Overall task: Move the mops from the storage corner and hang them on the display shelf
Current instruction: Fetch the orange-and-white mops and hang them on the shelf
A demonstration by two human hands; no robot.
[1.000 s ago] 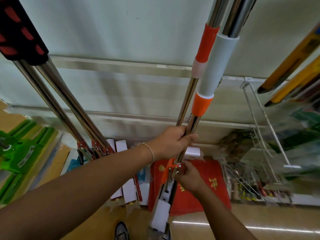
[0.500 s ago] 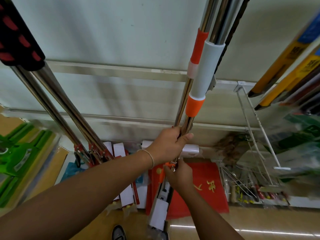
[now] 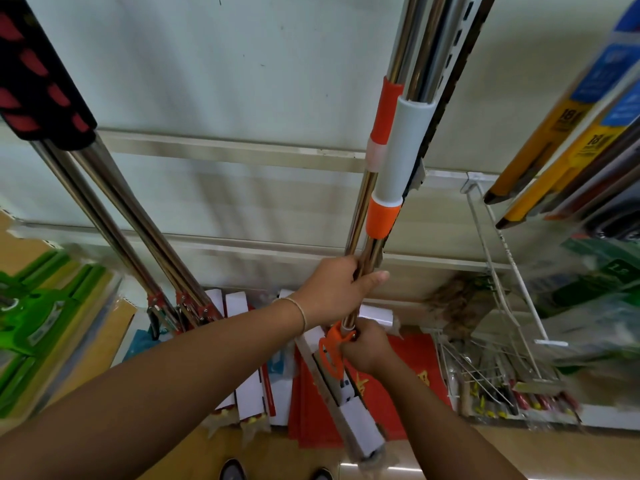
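Head view cuts off the mop poles [image 3: 363,216] at the top edge, hiding their hooks. At frame centre, left hand [image 3: 334,289] grips both poles; right hand [image 3: 363,348] just below pinches the orange clamp [image 3: 332,344].

The two mop poles [image 3: 363,233] in the middle are shiny silver steel. One carries an orange sleeve [image 3: 386,109] with a clear band below it; the other has a pale grey sleeve [image 3: 403,150] ending in an orange collar [image 3: 381,220]. An orange lever [image 3: 332,351] sits above the white mop head [image 3: 360,427]. At upper left, a black grip [image 3: 41,81] bears red slanted dashes, above silver poles with red joints [image 3: 180,303]. Far left, the flat mops [image 3: 38,313] are bright green. Behind, a red packet [image 3: 391,393] shows gold characters. Right, the packages [image 3: 561,140] are yellow and blue. The wall panel [image 3: 207,64] is pale grey-green.
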